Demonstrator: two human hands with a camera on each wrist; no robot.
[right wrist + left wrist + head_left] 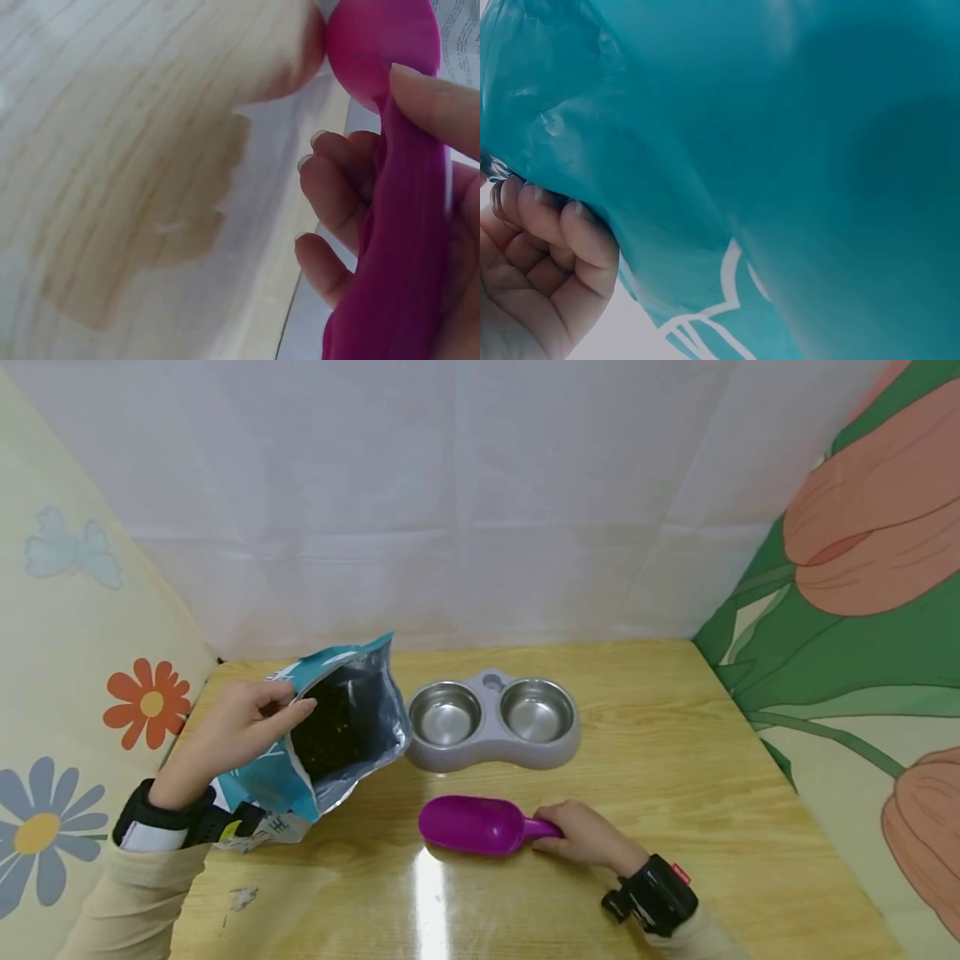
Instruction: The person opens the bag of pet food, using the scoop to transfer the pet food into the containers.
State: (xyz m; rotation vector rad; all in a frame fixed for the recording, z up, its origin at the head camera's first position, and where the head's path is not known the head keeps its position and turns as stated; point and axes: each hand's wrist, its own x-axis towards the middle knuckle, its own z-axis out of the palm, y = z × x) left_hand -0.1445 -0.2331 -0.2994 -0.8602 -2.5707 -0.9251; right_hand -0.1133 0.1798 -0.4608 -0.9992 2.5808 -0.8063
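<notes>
Your right hand grasps the handle of a magenta scoop, its long axis running nearly parallel to the near edge of the table, its scooping end aimed toward the left edge. That way, and farther from the near edge, a teal bag sits by the left edge, its open mouth turned toward the scoop's side. Your left hand, the nearer to the bag, pinches its rim. Beyond the scoop, toward the far edge, is a two-bowl feeder. Whether the scoop touches the table is unclear.
</notes>
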